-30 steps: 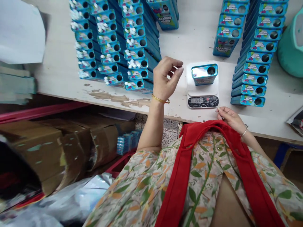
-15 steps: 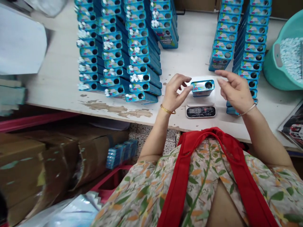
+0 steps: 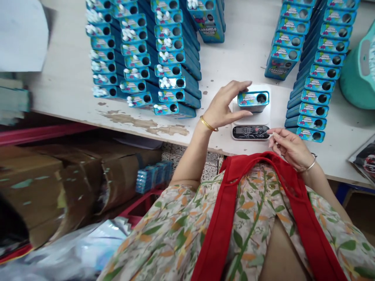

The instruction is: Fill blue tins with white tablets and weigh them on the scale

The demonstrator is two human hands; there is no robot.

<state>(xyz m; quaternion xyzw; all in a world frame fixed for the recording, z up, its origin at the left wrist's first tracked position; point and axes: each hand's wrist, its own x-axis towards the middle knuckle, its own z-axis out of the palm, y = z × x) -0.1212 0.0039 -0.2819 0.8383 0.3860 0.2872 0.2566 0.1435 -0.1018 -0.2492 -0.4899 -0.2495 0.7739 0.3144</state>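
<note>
A blue tin (image 3: 253, 100) with a round hole in its top stands on a small white scale (image 3: 265, 115) at the table's front edge. My left hand (image 3: 223, 107) reaches it from the left, index finger along its far side and thumb against its near side, closed on the tin. A gold bangle sits on that wrist. My right hand (image 3: 288, 148) rests at the table edge just right of the scale's display, its fingers curled in a pinch; what they hold is too small to make out.
Rows of blue tins topped with white candies (image 3: 164, 58) stand left of the scale, and rows of tins with open holes (image 3: 319, 70) stand right. A green basin (image 3: 356, 74) is at far right. Cardboard boxes (image 3: 58, 183) sit under the table (image 3: 234, 50).
My left hand moved from beside the tin to close on it. My right hand rose over the tin half a second ago, then dropped back to the table edge.
</note>
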